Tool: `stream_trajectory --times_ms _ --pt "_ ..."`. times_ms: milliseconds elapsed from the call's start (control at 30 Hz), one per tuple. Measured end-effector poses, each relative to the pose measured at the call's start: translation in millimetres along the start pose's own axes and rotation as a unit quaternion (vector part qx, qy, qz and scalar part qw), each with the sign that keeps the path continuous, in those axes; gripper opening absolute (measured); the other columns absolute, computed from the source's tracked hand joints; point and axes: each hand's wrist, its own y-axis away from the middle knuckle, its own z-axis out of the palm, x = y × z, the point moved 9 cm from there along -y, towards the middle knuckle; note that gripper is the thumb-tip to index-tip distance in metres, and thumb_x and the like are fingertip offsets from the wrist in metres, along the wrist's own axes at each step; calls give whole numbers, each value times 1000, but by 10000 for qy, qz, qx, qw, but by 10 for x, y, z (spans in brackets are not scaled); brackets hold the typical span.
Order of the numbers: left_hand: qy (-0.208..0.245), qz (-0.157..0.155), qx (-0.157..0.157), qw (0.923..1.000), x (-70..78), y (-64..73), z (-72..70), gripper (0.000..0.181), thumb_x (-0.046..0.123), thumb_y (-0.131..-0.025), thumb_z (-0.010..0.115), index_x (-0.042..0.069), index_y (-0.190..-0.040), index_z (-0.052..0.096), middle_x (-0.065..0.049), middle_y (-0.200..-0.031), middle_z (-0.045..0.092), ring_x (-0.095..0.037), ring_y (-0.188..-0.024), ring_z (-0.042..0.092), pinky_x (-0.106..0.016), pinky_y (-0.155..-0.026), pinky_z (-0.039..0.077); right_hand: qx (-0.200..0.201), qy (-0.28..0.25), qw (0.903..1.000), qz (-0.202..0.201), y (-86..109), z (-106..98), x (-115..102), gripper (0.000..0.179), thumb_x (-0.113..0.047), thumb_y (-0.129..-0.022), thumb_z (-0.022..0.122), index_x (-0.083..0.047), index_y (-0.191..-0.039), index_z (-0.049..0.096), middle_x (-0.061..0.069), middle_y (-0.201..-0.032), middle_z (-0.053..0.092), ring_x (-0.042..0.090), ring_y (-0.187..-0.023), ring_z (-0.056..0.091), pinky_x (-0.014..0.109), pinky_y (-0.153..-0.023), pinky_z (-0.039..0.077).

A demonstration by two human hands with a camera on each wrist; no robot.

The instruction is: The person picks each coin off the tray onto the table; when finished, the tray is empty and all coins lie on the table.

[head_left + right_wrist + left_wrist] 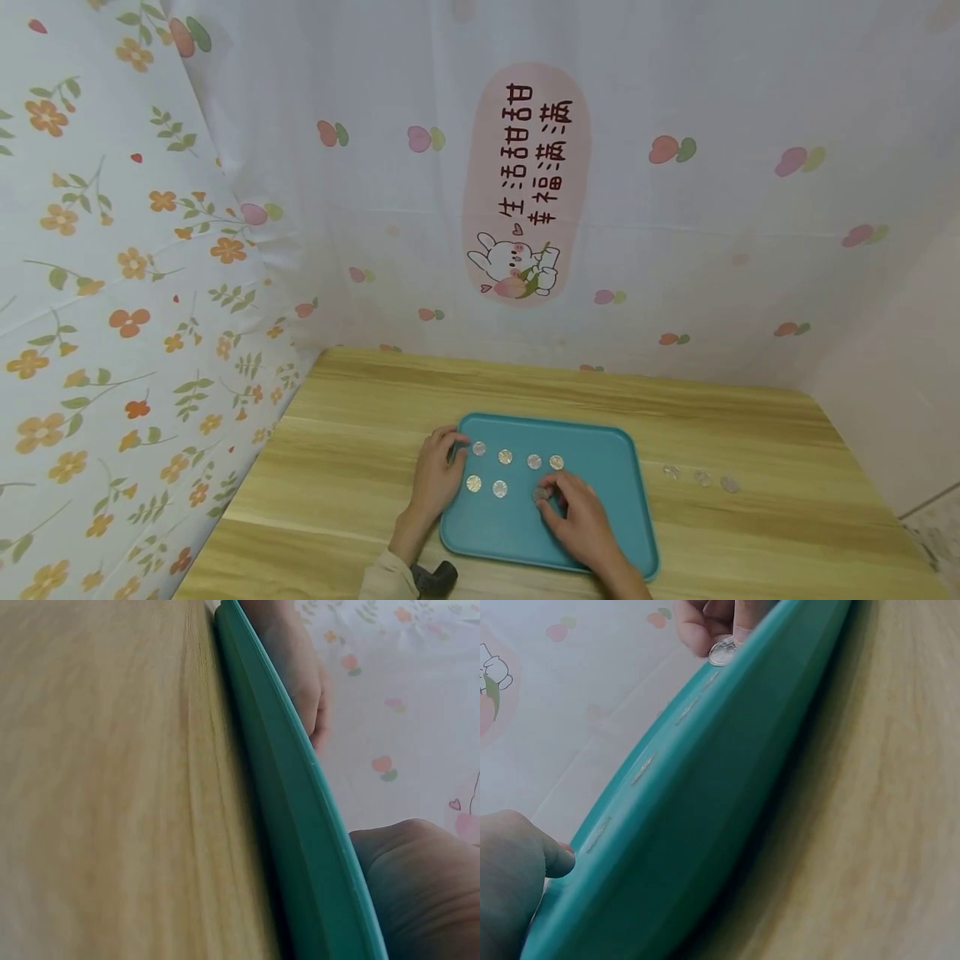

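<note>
Near the middle of the blue tray (pixel 517 537), my right hand (pixel 581 521) pinches a silvery coin (pixel 541 494) between thumb and fingers. The left wrist view also shows this coin (pixel 723 652) at the fingertips, standing tilted. My left hand (pixel 438 471) rests at the tray's left rim, fingers loosely bent over its edge beside a coin (pixel 479 448). Several coins lie flat on the tray in two rows, among them a back-row coin (pixel 534 461) and a front-row coin (pixel 499 489). The right wrist view hides the coins behind the tray's side (pixel 300 810).
On the wooden table (pixel 337 467), three coins lie in a row right of the tray, the middle coin (pixel 702 477) among them. A black strap piece (pixel 435 577) sits at the left wrist. Patterned cloth (pixel 375 208) hangs behind the table and on its left.
</note>
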Motion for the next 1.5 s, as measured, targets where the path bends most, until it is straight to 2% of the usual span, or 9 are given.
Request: stream_trajectory --times_ms 167,400,700,933,1133,1500 --pt "22 -77 -24 10000 -7 -8 12 14 6 -90 65 11 -101 72 -13 -128 63 -32 -119 57 -51 -101 46 -9 157 9997 -184 -7 -1 -11 26 -11 -76 84 -23 -96 72 -21 -82 56 -4 -74 43 29 -73 38" --pt "-27 53 23 10000 14 -7 2 14 4 -89 65 11 -100 72 -14 -127 63 -33 -117 58 -52 -98 47 -146 153 9997 -92 -8 13 -8 22 -16 -79 83 -22 -98 75 -22 -84 57 -5 -73 43 30 -74 39" --pt "79 -117 -77 9999 -11 -10 -5 14 6 -91 64 10 -102 72 -14 -129 62 -32 -119 56 -51 -101 46 -206 156 9997 -49 -23 19 -10 23 -16 -78 83 -22 -99 74 -23 -82 54 -5 -75 43 31 -75 39" --pt "39 -11 -16 10000 6 -4 -13 15 5 -89 65 11 -100 72 -14 -128 63 -33 -117 57 -52 -99 47 -10 234 9989 -395 -9 -7 -56 25 -12 -77 83 -20 -99 75 -23 -79 51 -4 -74 43 27 -72 37" --pt "29 -33 -61 10000 2 -2 10 15 4 -90 64 11 -101 72 -14 -129 62 -32 -117 57 -52 -100 46 70 174 9980 -602 30 -14 -82 28 -10 -74 84 -19 -99 76 -20 -81 56 -3 -76 44 24 -70 34" --pt "56 -31 -41 10000 -1 -6 5 14 5 -90 65 12 -100 71 -12 -128 63 -32 -117 57 -50 -98 47 -177 287 9988 -366 7 14 -42 24 -20 -73 86 -19 -95 77 -24 -78 52 -5 -73 41 26 -71 38"
